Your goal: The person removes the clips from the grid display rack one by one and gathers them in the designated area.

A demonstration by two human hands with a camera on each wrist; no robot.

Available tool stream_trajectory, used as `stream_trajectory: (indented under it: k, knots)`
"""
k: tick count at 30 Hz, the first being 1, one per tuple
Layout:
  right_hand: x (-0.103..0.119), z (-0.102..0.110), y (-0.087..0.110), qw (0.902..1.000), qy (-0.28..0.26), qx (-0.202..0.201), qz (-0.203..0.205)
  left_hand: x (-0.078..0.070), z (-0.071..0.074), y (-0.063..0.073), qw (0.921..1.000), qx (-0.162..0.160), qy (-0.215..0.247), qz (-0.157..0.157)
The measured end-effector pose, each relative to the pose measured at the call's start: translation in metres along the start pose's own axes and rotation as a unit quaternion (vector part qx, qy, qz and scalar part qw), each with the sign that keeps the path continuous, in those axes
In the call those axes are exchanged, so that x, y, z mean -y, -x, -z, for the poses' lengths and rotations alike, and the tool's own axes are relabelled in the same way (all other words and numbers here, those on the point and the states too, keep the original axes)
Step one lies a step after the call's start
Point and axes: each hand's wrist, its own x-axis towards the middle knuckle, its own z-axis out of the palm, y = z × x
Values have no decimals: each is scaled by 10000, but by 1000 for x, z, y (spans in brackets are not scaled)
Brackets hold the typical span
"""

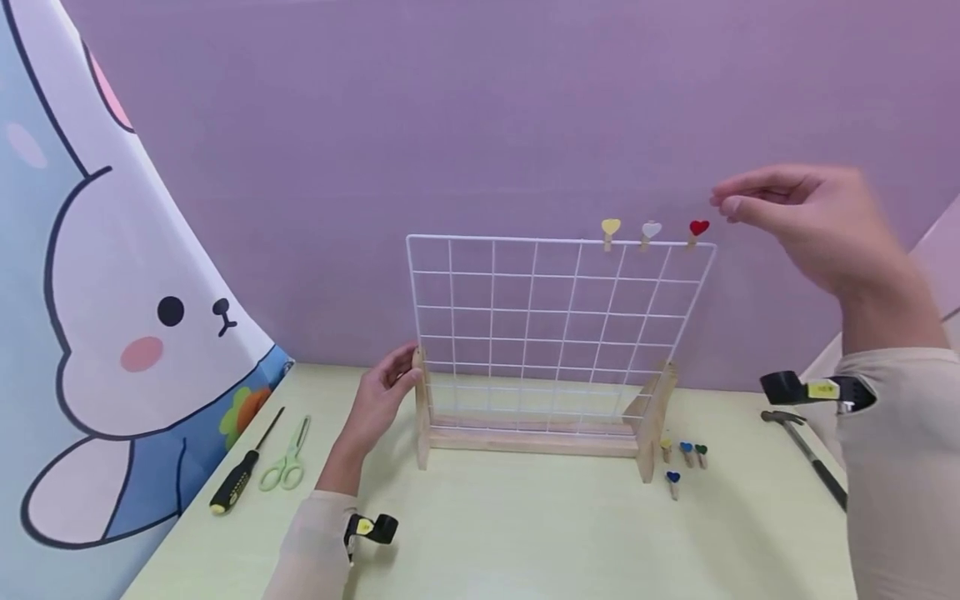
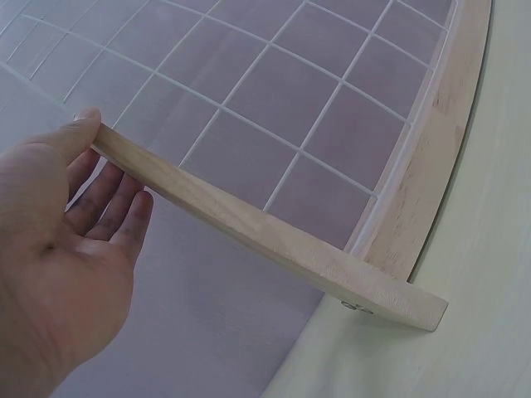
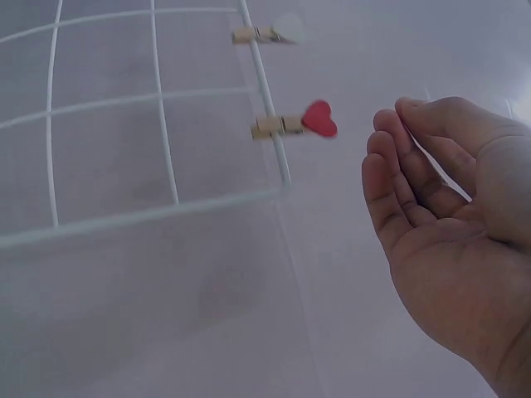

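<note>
A white wire grid panel (image 1: 510,239) leans back in a wooden stand (image 1: 532,444) on the table. My left hand (image 1: 375,404) grips the top of the stand's left side post (image 2: 249,236) between thumb and fingers. Three small heart clothespins sit clipped along the right part of the grid's top wire: yellow (image 1: 611,227), white (image 1: 651,229) and red (image 1: 699,227). Raised in the air just right of the red one is my right hand (image 1: 832,225). In the right wrist view its fingers bend loosely with nothing between them, apart from the red heart clothespin (image 3: 319,120).
Several loose heart clothespins, among them a dark blue one (image 1: 673,478), lie by the stand's right foot. A claw hammer (image 1: 813,462) is at far right. On the left lie a screwdriver (image 1: 238,482) and green scissors (image 1: 283,473), near a rabbit-print cloth (image 1: 112,292).
</note>
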Motion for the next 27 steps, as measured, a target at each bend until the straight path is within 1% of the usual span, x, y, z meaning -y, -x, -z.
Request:
stream_trajectory:
  k: [5, 9, 19, 23, 27]
  knots:
    - [9, -10, -7, 9997, 174, 151, 39, 2, 0, -1, 9999, 11, 79, -109]
    - [16, -18, -11, 9992, 279, 293, 25, 4, -1, -1, 9999, -16, 54, -106]
    - [27, -37, -22, 9978, 12, 650, 121, 4, -2, -2, 9999, -35, 85, -83]
    - [30, -45, -25, 9968, 14, 781, 181, 3, -4, -2, 9999, -37, 74, -85]
    - [33, -51, -26, 9957, 149, 889, 192, 2, -6, -2, 9999, -43, 60, -83]
